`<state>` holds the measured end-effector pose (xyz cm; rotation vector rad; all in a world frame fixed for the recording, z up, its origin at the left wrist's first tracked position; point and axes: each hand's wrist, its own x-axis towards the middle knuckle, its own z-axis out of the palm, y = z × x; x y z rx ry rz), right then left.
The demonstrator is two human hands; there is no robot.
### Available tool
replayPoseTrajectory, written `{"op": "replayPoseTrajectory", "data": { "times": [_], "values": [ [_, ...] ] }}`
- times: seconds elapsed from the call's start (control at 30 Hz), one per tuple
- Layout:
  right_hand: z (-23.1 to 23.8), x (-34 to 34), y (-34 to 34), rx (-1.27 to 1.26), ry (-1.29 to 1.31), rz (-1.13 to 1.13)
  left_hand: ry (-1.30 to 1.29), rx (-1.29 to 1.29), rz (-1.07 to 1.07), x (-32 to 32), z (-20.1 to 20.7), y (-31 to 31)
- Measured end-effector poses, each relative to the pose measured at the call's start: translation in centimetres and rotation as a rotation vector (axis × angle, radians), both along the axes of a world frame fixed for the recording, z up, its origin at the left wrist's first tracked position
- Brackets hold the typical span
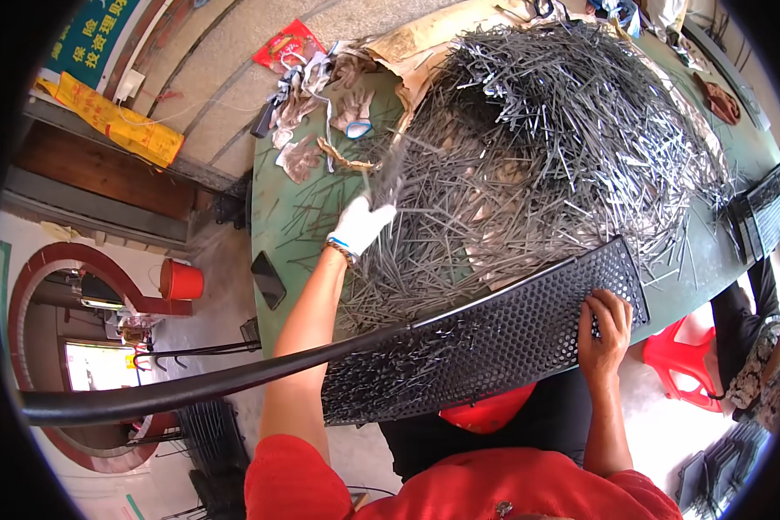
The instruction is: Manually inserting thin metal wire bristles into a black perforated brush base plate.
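Note:
My left hand [361, 227], in a white glove, is over the left part of the pile, closed around a bunch of thin dark strips [392, 178] blurred by motion. My bare right hand [606, 334] lies on the right end of a long black perforated panel [529, 325], its fingers curled against the holes. The panel leans along the table's near edge. Its left part is thick with dark strips standing in the holes, while the right part shows bare holes. Loose grey-black strips [572, 113] form a large heap beyond the panel.
A black tube [191, 390] crosses from the left past my left forearm. On the green table [277, 234] lie a phone [269, 279] and used gloves [299, 160]. A red stool [683, 360] stands at right, near another person's legs [741, 325]. A red bucket [181, 280] is at left.

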<state>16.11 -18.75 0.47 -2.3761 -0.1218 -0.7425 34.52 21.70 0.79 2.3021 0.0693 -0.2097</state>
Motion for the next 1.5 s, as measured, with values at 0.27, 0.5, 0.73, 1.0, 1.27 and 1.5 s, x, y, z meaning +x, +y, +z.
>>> {"op": "replayPoseTrajectory", "data": {
  "times": [0.27,0.5,0.73,1.0,1.27,1.5],
  "values": [
    [0.0,-0.1,0.1,-0.003,0.003,-0.013,-0.089,-0.927,0.431,-0.1,-2.6,-1.0],
    [-0.2,-0.1,0.1,0.004,0.016,-0.011,-0.127,-0.889,0.359,-0.9,-4.4,-2.0],
    [-0.3,0.0,0.0,-0.010,0.020,-0.033,-0.524,-0.877,0.268,1.0,-0.4,-3.8],
    [-0.4,-0.1,0.1,-0.002,0.028,-0.032,-0.377,-0.517,0.222,2.7,-5.4,-1.4],
    [-0.2,-0.1,0.2,0.013,0.019,-0.033,-0.256,-0.844,0.472,5.0,-6.3,-1.3],
    [-0.3,-0.1,0.0,0.007,0.023,-0.035,-0.406,-0.877,0.471,4.8,-4.8,-2.5]
  ]
}}
